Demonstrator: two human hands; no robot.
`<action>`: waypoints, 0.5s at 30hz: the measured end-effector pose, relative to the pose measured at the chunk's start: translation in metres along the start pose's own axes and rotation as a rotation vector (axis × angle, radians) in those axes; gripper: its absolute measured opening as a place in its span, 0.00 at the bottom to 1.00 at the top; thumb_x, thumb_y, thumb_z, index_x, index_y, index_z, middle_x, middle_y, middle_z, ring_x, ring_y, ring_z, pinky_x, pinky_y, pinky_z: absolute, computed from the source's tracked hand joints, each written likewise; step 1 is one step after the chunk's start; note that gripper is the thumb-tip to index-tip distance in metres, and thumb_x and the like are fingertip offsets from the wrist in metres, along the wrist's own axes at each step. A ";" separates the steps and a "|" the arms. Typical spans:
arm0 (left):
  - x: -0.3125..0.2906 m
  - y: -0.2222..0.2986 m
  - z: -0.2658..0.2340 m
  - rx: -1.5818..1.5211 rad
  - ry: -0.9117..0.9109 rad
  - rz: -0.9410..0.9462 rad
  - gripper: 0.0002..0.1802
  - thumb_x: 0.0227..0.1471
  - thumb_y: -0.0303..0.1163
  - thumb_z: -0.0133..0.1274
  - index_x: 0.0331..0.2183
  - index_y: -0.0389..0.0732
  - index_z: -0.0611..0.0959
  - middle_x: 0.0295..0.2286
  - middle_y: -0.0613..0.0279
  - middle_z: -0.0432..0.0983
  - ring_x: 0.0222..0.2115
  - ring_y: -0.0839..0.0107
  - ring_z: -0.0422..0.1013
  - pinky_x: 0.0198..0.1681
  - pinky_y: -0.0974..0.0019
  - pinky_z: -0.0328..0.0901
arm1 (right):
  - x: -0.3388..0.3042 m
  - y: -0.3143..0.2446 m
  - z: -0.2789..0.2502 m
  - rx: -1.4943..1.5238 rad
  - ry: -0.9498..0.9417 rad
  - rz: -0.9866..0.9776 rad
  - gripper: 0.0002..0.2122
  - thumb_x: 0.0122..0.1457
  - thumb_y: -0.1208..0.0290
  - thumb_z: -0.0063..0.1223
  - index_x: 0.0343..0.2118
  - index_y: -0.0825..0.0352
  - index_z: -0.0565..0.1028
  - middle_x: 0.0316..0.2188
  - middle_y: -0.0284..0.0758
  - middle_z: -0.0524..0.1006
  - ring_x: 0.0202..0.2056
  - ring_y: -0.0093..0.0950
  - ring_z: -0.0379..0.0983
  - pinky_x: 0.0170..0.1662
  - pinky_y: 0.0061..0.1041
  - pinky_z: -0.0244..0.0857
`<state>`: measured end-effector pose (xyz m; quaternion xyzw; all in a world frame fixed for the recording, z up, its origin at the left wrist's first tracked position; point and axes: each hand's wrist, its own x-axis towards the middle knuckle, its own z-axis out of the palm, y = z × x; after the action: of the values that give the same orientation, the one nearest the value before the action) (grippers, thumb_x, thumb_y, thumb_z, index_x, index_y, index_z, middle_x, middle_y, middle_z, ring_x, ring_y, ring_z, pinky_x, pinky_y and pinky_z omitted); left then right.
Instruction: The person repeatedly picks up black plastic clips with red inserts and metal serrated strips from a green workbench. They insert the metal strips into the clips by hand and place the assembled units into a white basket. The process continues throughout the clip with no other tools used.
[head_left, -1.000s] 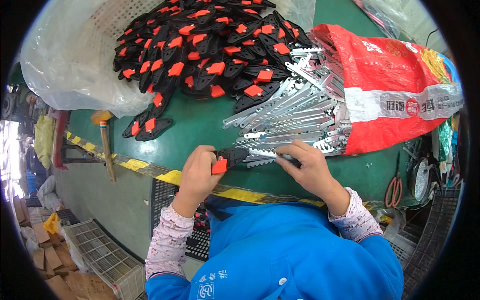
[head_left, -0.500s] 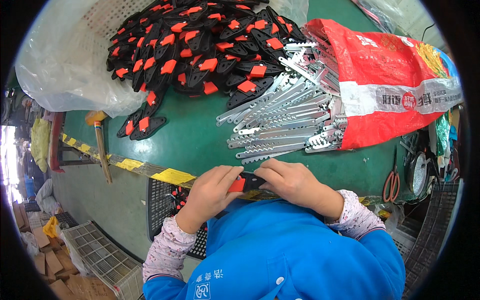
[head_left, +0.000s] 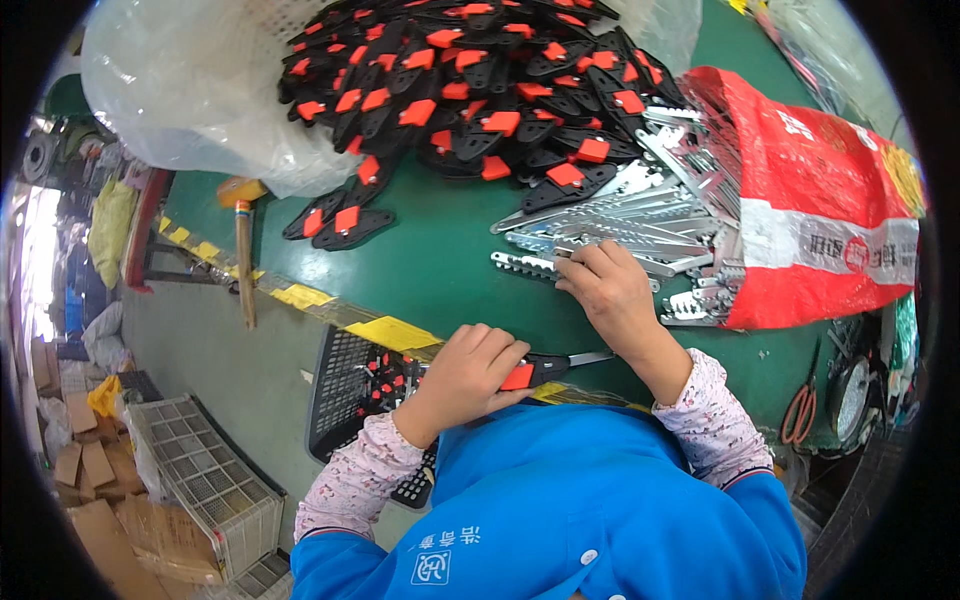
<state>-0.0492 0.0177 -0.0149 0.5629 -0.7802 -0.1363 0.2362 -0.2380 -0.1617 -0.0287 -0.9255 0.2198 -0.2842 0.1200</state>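
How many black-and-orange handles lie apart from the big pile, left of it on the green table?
2: two handles lie side by side on the table, just below-left of the pile. Others may be hidden under the plastic sheet.

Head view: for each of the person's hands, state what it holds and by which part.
Left hand grips a black tool handle with an orange button around its body. Right hand rests on a toothed metal blade.

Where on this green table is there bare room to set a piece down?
Bare green tabletop lies between the pile of black-and-orange plastic handles, the toothed metal blades and the yellow-striped table edge. Crowded: the far side and beside the red woven sack.
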 end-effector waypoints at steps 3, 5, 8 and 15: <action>-0.006 -0.002 0.000 0.003 0.039 -0.017 0.33 0.41 0.42 0.74 0.47 0.37 0.84 0.40 0.56 0.77 0.39 0.57 0.72 0.43 0.56 0.67 | 0.012 -0.004 0.011 0.067 0.033 0.039 0.11 0.49 0.74 0.68 0.38 0.62 0.82 0.32 0.31 0.76 0.36 0.34 0.74 0.42 0.35 0.68; -0.009 -0.003 -0.002 0.005 0.102 -0.075 0.33 0.41 0.42 0.76 0.47 0.37 0.84 0.39 0.53 0.77 0.39 0.54 0.74 0.43 0.54 0.70 | 0.018 -0.007 0.006 0.121 0.104 0.038 0.11 0.50 0.77 0.67 0.37 0.62 0.81 0.33 0.32 0.79 0.36 0.35 0.75 0.39 0.34 0.68; -0.013 -0.007 -0.008 -0.054 0.231 -0.208 0.35 0.37 0.38 0.79 0.47 0.35 0.83 0.39 0.50 0.77 0.39 0.51 0.77 0.41 0.54 0.75 | 0.022 -0.019 -0.017 0.162 0.167 0.028 0.08 0.57 0.79 0.64 0.39 0.64 0.80 0.35 0.37 0.82 0.36 0.38 0.78 0.36 0.33 0.69; 0.000 0.000 -0.011 -0.173 0.203 -0.218 0.35 0.37 0.39 0.78 0.46 0.35 0.82 0.39 0.52 0.78 0.40 0.53 0.77 0.42 0.56 0.73 | -0.005 -0.053 -0.018 0.526 -0.032 0.385 0.05 0.63 0.77 0.62 0.40 0.68 0.77 0.33 0.45 0.81 0.34 0.47 0.80 0.37 0.38 0.73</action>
<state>-0.0429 0.0186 -0.0056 0.6326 -0.6720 -0.1704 0.3452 -0.2341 -0.1142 0.0015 -0.8086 0.3079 -0.2887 0.4099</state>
